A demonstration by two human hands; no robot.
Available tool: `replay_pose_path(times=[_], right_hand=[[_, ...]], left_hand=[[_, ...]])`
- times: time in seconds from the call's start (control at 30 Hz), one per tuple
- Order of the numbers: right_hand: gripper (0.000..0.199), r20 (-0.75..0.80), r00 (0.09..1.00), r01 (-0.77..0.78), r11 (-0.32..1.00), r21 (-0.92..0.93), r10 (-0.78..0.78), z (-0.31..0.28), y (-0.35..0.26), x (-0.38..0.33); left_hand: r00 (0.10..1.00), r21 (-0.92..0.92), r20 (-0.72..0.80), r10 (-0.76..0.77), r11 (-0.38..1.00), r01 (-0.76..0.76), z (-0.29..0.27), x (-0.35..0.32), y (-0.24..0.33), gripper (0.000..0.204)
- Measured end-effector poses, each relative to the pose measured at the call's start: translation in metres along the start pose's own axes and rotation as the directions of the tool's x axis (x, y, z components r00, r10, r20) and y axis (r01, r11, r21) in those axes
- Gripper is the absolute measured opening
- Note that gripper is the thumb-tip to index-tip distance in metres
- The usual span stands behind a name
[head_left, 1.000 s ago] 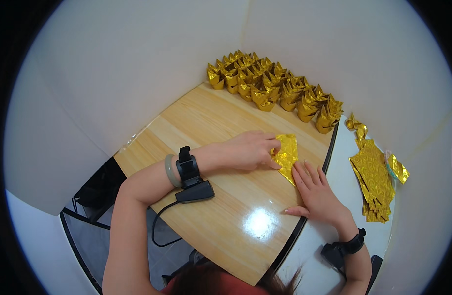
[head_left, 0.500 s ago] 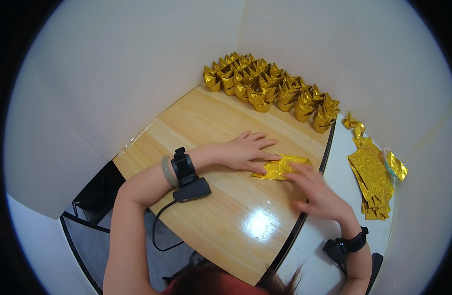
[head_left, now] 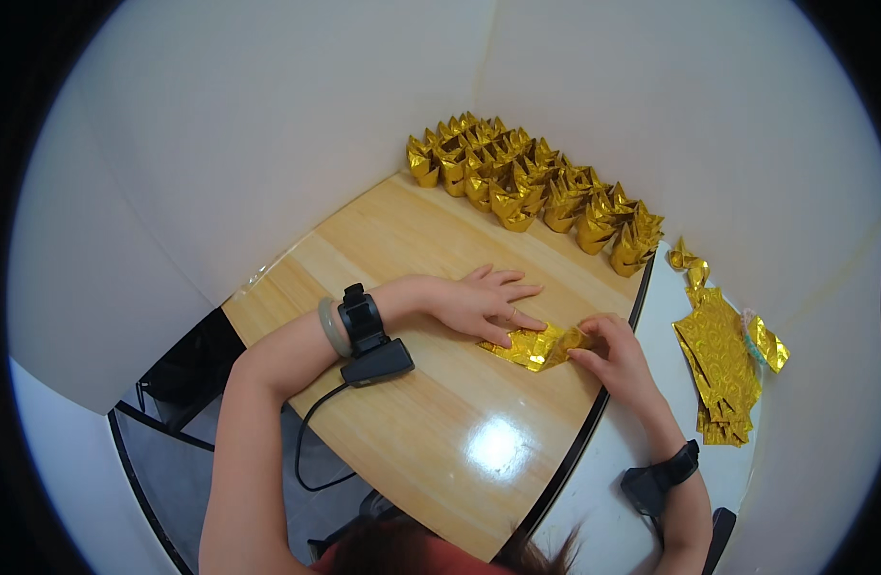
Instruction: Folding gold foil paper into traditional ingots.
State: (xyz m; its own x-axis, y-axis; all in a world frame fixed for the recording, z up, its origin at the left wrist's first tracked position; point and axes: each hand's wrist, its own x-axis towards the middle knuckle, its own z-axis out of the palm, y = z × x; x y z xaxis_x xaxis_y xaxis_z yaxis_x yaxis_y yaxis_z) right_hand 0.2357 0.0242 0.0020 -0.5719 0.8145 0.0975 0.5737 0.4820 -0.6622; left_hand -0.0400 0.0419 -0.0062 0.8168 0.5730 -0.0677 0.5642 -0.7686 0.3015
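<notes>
1. The left hand (head_left: pixel 479 302) lay flat on the wooden table (head_left: pixel 402 249), fingers spread and pressed down on the near-left part of a gold foil sheet (head_left: pixel 534 345); a black wrist device (head_left: pixel 362 321) and a pale bangle (head_left: pixel 331 328) sat on that forearm, with a black cable (head_left: pixel 311 441) trailing off the table's edge.
2. The right hand (head_left: pixel 618 359) was at the sheet's right end, its fingertips pinched on a raised fold of the foil; a black strap (head_left: pixel 661 476) circled that wrist.
3. The gold foil sheet lay partly folded on the table, near its right rim, between the two hands and touching both.
4. A cluster of folded gold paper pieces (head_left: pixel 527 187) stood in rows along the far edge of the table, against the white wall, well apart from the hands.
5. A stack of flat gold sheets (head_left: pixel 717 369) lay on the white surface (head_left: pixel 594 489) to the right of the table, near the right hand but not touching it; a few loose crumpled gold bits (head_left: pixel 685 261) lay just beyond the stack.
</notes>
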Motion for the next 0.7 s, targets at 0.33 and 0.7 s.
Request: replay_pose_path(times=[0.33,0.7], right_hand=[[0.028,-0.031,0.997,-0.075,0.994,-0.076,0.073,0.004,-0.008,0.009],[0.019,-0.170,0.876,0.376,0.859,-0.347,-0.452,-0.005,-0.012,0.008]], left_hand=[[0.989,-0.149,-0.149,-0.025,0.989,0.003,0.011,0.002,0.001,0.062],[0.869,-0.146,-0.491,0.057,0.978,-0.147,-0.005,0.001,0.015,0.012]])
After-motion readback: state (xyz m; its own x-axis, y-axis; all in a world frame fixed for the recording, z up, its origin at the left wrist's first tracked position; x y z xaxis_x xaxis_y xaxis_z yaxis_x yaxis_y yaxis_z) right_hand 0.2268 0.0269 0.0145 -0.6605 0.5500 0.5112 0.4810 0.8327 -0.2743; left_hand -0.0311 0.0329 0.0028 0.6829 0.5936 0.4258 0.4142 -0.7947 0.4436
